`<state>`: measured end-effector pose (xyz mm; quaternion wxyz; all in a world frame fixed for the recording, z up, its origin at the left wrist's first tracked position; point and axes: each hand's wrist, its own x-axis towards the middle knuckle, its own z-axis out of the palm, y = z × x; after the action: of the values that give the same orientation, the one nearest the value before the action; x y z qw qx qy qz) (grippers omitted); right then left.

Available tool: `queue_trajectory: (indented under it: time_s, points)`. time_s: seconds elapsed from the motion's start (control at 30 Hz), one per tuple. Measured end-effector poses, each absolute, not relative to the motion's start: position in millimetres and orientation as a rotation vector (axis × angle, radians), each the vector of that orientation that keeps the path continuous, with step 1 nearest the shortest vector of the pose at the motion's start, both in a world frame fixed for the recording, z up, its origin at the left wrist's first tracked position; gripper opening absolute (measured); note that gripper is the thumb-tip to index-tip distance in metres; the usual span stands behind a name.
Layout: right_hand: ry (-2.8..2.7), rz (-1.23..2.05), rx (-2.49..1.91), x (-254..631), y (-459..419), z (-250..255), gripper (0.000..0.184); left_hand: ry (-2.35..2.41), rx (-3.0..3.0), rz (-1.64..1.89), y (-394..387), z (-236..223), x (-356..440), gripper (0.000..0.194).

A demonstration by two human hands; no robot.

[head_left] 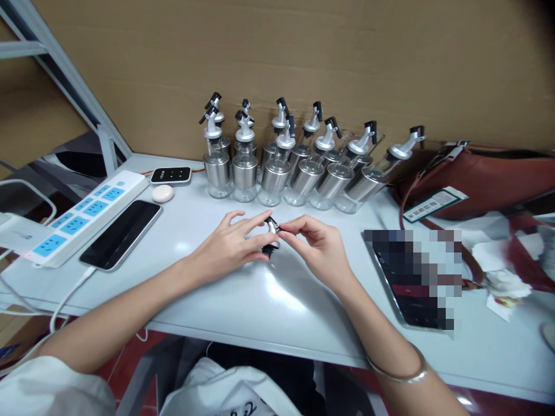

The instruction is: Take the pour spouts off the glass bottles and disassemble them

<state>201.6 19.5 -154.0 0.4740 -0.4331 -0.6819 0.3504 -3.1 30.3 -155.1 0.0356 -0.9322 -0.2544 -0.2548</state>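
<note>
We're in what looks like a makeshift workshop corner: brown cardboard [269,46] for a backdrop, a grey metal frame [78,75] at left, red floor tiles [134,364] under our pale table [208,306]. And here, rows of matching pourer bottles [274,176], with one loose pourer top [272,230] in front! We spot personal things too: a charging phone [121,236], a brown bag [498,179].
</note>
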Motion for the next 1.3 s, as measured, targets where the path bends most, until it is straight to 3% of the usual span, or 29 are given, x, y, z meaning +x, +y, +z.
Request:
queue_trajectory:
  time_s: [0.47,0.7,1.1,1.23,1.3]
  points:
    - [-1.671,0.765,-1.035,201.7,18.3,-155.8,0.008,-0.784,-2.833,-0.848,30.3,-154.8,-3.0,0.030]
    - [-1.907,0.554,-1.001,199.7,16.3,-148.1,0.037,-0.809,-2.822,-0.924,31.6,-158.0,-3.8,0.030]
    - [-2.023,0.337,-0.881,202.6,15.8,-145.8,0.029,-0.762,-2.862,-0.978,30.4,-157.2,-3.8,0.030]
    - [-2.034,0.248,-0.789,199.9,14.5,-146.3,0.005,-0.805,-2.906,-1.006,30.1,-158.4,-4.9,0.032]
    - [-2.022,0.264,-0.774,198.6,13.8,-146.3,0.005,-0.827,-2.937,-1.018,30.3,-159.5,-5.6,0.033]
